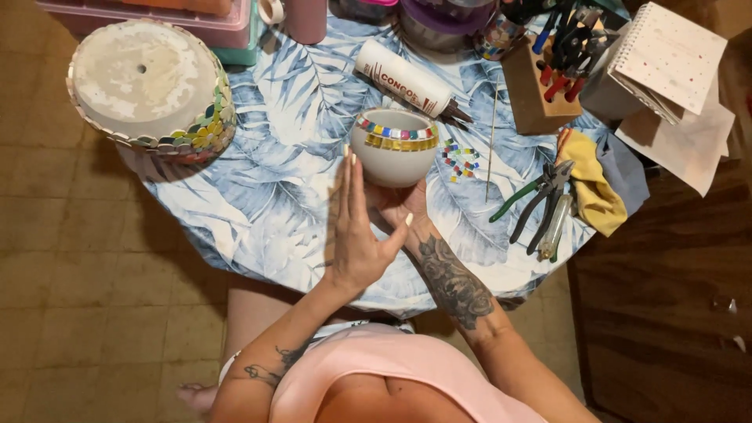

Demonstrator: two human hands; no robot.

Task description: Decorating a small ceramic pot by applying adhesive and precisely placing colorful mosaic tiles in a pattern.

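Note:
A small white bowl-shaped pot (392,153) with a band of coloured mosaic tiles around its rim rests in my right hand (398,205), which cups it from below. My left hand (356,227) is held flat and upright just left of the pot, fingers together, fingertips near its side. Whether the fingers touch the pot is unclear. A small heap of loose coloured tile pieces (460,159) lies on the leaf-patterned tablecloth (266,196) right of the pot.
A big upturned pot (149,82) partly covered in mosaic sits at the left. A white tube (403,78) lies behind the small pot. Green-handled pliers (533,200), a yellow cloth (591,188), a wooden tool block (540,78) and a spiral notebook (666,55) are at the right.

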